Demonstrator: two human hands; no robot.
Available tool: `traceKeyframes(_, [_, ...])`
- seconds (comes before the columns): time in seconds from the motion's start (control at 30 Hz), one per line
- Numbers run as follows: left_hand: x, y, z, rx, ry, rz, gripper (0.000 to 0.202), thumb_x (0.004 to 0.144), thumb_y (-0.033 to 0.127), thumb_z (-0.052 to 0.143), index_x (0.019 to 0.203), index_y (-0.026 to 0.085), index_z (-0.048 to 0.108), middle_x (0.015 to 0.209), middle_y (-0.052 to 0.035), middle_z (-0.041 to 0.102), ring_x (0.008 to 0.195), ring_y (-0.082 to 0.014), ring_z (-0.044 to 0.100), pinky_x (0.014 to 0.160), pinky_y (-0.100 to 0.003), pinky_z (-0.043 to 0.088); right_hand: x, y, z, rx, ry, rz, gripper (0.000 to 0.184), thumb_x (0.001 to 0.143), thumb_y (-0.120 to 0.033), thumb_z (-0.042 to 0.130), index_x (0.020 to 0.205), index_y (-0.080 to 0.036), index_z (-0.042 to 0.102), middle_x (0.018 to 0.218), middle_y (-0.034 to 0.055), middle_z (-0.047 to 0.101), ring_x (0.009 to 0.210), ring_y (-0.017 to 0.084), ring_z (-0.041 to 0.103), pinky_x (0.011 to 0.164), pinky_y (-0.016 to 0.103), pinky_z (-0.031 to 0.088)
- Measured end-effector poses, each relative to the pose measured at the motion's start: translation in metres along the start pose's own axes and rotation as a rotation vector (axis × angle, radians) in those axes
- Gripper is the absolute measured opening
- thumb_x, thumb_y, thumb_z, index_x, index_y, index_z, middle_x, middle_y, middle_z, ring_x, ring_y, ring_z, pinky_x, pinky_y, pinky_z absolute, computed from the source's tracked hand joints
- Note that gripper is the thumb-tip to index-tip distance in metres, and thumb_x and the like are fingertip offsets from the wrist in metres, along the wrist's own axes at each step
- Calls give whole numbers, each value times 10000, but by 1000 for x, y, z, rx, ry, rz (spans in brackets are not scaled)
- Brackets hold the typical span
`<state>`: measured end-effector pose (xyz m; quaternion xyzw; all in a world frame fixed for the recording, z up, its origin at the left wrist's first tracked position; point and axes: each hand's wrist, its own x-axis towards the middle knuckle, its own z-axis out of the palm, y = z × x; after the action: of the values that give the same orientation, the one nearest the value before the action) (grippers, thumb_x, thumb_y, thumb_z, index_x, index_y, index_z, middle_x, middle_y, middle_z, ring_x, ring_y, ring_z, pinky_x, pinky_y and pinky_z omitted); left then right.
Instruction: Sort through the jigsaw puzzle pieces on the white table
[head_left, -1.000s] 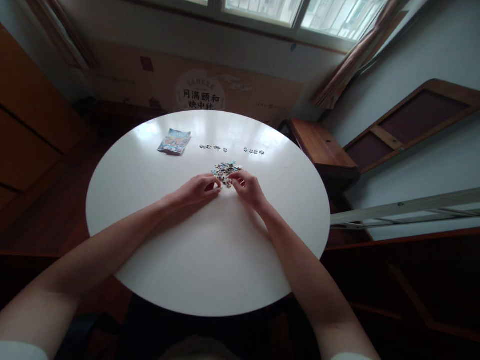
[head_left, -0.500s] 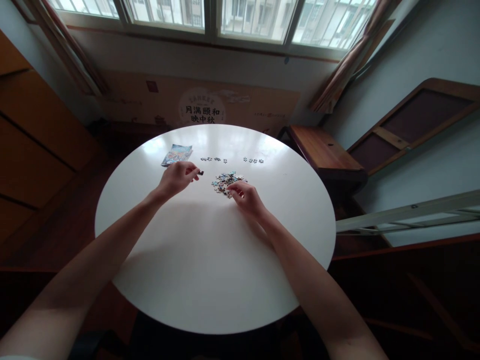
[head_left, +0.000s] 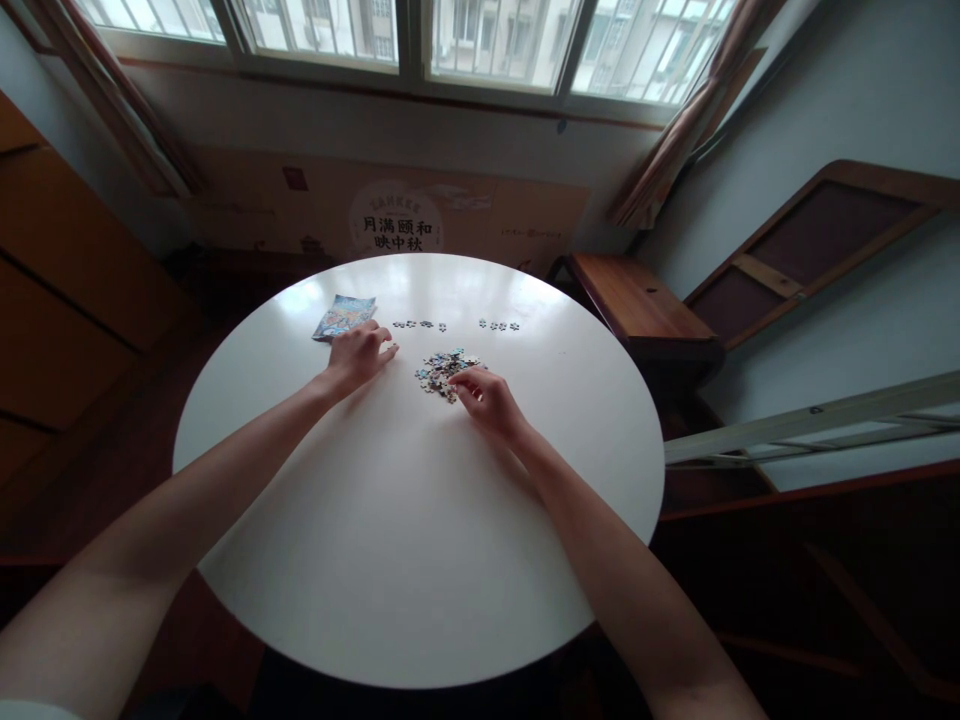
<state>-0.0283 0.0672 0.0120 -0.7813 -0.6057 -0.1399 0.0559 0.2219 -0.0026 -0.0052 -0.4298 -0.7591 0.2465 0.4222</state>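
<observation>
My left hand [head_left: 361, 355] is low over the white round table, left of the heap, with thumb and forefinger apart. A small puzzle piece [head_left: 393, 345] shows at its fingertips, apparently on the tabletop. At the right edge of a heap of mixed puzzle pieces [head_left: 439, 372] is my right hand [head_left: 486, 398], its fingers curled and the tips pinched together among the pieces. Whatever is between those tips is too small to make out. Beyond the heap, several pieces lie in a left row [head_left: 426, 324] and a right row [head_left: 502, 326].
A blue printed packet [head_left: 345, 315] lies just behind my left hand. The round table [head_left: 420, 560] has its far edge near a banner on the wall. To the right stands a wooden side table [head_left: 637, 300], with a folded panel [head_left: 810, 240] leaning behind it.
My left hand has lowered and its fingers have parted from the dark puzzle piece they held. My right hand stays at the heap. The whole view has shifted slightly.
</observation>
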Motion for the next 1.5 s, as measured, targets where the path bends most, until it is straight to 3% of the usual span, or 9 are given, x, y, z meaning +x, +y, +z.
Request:
traceKeyframes(0.13, [-11, -6, 3, -38, 80, 60, 328, 935, 360, 515, 1095, 164, 723, 1156, -106, 697, 1035, -285, 630, 861, -385, 454, 0, 4, 2, 9, -17, -12, 167, 842, -134, 546, 859, -160, 709, 825, 44, 677, 658, 113, 554, 669, 253, 479])
traceKeyframes(0.27, [-12, -5, 8, -62, 33, 132, 368, 951, 385, 480, 1080, 151, 733, 1211, -96, 693, 1091, -299, 615, 944, -441, 431, -1, 3, 3, 16, -50, -26, 168, 854, -152, 539, 854, -155, 707, 832, 47, 672, 672, 112, 564, 668, 246, 471])
traceKeyframes(0.7, [8, 2, 20, -54, -24, 75, 425, 953, 387, 470, 1225, 120, 658, 1325, -131, 619, 1172, -330, 561, 986, -445, 427, -1, 3, 0, -9, -54, -15, 181, 850, -155, 530, 865, -158, 710, 870, 60, 675, 724, 125, 587, 676, 246, 478])
traceKeyframes(0.9, [6, 4, 16, -76, 52, 63, 419, 938, 355, 493, 1255, 119, 635, 1319, -147, 602, 1147, -334, 574, 969, -460, 442, 0, 4, -3, -17, -21, -3, 186, 842, -151, 528, 865, -167, 712, 842, 54, 686, 718, 134, 589, 666, 253, 472])
traceKeyframes(1.03, [-4, 12, 6, -188, 126, 60, 332, 934, 336, 493, 1139, 152, 680, 1095, -119, 680, 997, -277, 629, 888, -409, 469, 1, 5, -4, -43, 21, 53, 193, 837, -161, 525, 864, -167, 716, 847, 52, 696, 684, 128, 576, 681, 258, 469])
traceKeyframes(1.1, [-13, 18, 0, -339, 59, 13, 299, 915, 335, 513, 1103, 172, 679, 904, -61, 701, 766, -203, 643, 717, -318, 473, 1, 5, -4, -69, 42, 85, 207, 835, -158, 513, 863, -162, 718, 846, 53, 702, 661, 123, 559, 688, 262, 460])
traceKeyframes(1.17, [-25, 24, -2, -459, -17, -2, 282, 901, 365, 535, 1051, 181, 687, 793, -26, 692, 649, -160, 619, 635, -269, 439, 1, 6, -4, -93, 54, 127, 220, 830, -153, 505, 869, -156, 721, 845, 52, 705, 632, 116, 541, 683, 262, 448])
traceKeyframes(1.33, [-46, 31, 6, -493, -52, 79, 316, 916, 380, 517, 1104, 195, 691, 710, -1, 656, 595, -137, 582, 612, -242, 406, 1, 6, -2, -119, 19, 220, 219, 828, -187, 521, 914, -159, 721, 718, 16, 660, 582, 116, 520, 635, 253, 415])
traceKeyframes(1.5, [-50, 32, 7, -388, -51, 246, 326, 933, 319, 489, 1144, 212, 713, 838, -34, 658, 620, -131, 561, 610, -248, 400, 0, 8, -1, -114, -15, 203, 197, 838, -224, 531, 905, -182, 712, 727, 10, 668, 594, 121, 532, 628, 249, 412])
